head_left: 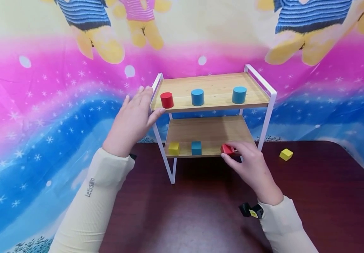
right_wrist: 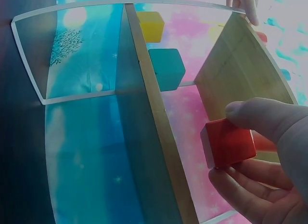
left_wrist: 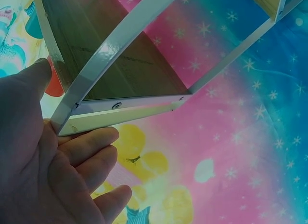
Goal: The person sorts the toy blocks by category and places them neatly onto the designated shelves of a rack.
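A two-tier wooden shelf (head_left: 213,84) with white metal side frames stands before me. My left hand (head_left: 134,117) is at its upper left corner, fingers extended; in the left wrist view the hand (left_wrist: 72,171) touches the white frame (left_wrist: 103,50). The left thumb is close to a red cylinder (head_left: 166,100). At the right of the lower tier, my right hand (head_left: 252,163) pinches a red cube (right_wrist: 230,143) between thumb and fingers, slightly tilted. Behind that cube another red surface (right_wrist: 264,142) shows, its shape partly hidden. A yellow cube (head_left: 174,149) and a blue-green cube (head_left: 196,148) sit on the lower tier.
Two blue cylinders (head_left: 197,97) stand on the upper tier. Right of the shelf, a yellow block (head_left: 286,154) lies on the dark red-brown table (head_left: 182,218). A patterned cloth backdrop (head_left: 42,88) hangs behind the shelf.
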A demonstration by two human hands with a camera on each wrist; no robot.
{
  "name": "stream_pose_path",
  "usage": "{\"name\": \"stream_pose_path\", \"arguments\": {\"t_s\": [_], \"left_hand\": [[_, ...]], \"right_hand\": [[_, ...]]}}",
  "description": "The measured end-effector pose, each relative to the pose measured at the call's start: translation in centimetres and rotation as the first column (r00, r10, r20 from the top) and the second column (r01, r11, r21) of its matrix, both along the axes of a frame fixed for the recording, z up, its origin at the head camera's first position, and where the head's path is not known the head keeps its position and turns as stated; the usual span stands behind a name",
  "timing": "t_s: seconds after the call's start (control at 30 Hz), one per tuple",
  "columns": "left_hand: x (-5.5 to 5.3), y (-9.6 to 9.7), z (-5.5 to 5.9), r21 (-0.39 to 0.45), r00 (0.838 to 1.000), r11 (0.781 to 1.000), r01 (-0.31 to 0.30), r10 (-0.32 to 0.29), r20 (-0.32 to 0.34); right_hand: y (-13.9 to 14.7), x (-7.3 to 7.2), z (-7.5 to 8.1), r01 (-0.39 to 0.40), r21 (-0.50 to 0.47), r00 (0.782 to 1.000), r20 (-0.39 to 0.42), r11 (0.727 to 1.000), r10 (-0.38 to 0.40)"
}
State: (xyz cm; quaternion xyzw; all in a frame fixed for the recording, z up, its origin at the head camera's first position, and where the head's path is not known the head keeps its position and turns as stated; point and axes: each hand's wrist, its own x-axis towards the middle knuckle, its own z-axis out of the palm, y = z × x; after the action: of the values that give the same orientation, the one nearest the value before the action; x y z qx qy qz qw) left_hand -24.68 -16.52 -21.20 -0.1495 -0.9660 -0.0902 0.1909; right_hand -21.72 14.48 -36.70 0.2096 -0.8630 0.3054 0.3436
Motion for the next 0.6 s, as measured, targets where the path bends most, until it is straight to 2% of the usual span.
{"name": "stream_pose_path", "arguments": {"t_s": [0.4,0.6], "left_hand": [[0.0,0.1,0.1,-0.013,1.0,1.0,-0.007,0.007,0.011],[0.0,0.1,0.0,-0.013,1.0,1.0,-0.005,0.005,0.006]], "right_hand": [[-1.1,-0.9,1.2,0.006,-0.005,0.998,0.07,1.0,-0.006],[-1.7,-1.3,1.9,0.006,-0.019,0.99,0.14,1.0,-0.003]]}}
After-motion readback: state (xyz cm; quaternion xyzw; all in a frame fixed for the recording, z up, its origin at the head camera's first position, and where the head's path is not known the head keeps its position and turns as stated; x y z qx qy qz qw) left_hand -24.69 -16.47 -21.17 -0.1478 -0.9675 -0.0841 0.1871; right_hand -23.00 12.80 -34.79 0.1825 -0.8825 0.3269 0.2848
